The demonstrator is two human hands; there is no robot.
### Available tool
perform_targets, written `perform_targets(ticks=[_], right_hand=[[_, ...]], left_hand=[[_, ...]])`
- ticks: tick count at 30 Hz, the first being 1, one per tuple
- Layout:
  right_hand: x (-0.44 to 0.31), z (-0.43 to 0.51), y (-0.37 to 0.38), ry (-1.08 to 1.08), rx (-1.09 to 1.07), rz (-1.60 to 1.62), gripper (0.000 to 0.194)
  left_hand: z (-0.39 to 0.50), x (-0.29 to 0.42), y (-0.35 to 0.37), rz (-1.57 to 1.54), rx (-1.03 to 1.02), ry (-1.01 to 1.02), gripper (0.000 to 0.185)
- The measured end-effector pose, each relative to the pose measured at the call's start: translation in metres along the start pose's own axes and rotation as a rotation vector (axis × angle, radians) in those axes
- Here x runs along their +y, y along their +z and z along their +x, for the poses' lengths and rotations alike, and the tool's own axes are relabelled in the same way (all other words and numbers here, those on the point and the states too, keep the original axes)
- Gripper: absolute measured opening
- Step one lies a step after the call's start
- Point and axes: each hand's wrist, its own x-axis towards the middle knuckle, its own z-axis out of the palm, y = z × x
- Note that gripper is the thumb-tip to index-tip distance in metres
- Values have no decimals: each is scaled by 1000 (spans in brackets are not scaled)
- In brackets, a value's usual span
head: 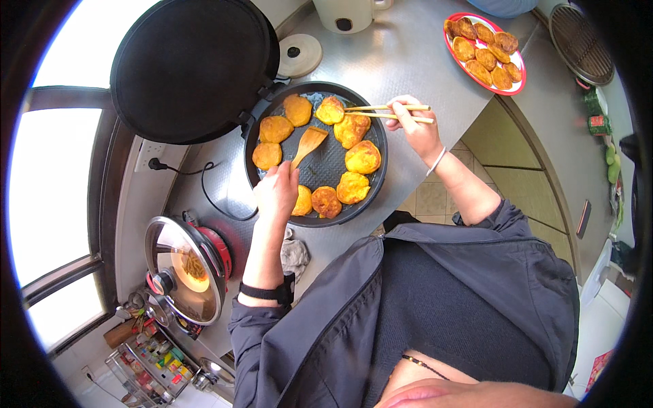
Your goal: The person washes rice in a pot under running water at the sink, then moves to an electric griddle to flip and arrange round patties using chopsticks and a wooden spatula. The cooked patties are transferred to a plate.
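My left hand (278, 193) grips the handle of a wooden spatula (309, 144), whose flat blade is over the middle of the black electric griddle pan (326, 158). A pair of wooden chopsticks (390, 113) is in my right hand (413, 120), tips at a yellow pancake (330, 110) near the pan's far edge. Several golden pancakes ring the pan, among them a browned one (326, 202) at the near side and a paler one (362, 157) at the right. My left hand partly covers the pan's left rim. The griddle's round lid (191, 69) is raised.
A red-rimmed plate (521, 76) with several browned cakes stands at the far right of the metal counter (408, 56). To the left are a glass-lidded pot (186, 270), a power cord (206, 191) and a grey cloth (294, 253). A white lid (306, 55) lies behind the griddle.
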Motion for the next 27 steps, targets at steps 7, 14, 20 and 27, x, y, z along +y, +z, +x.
perform_targets(ticks=[7, 14, 20, 27], right_hand=[[-3, 12, 16, -154, -54, -111, 16], [-4, -24, -10, -44, -20, 131, 19], [3, -27, -1, -45, -48, 118, 18], [10, -8, 17, -127, -164, 152, 16]], left_hand=[[20, 6, 16, 54, 17, -12, 23], [-1, 1, 0, -42, -61, -96, 28], [22, 6, 9, 1, 32, -10, 26], [7, -23, -11, 16, 73, -110, 28]])
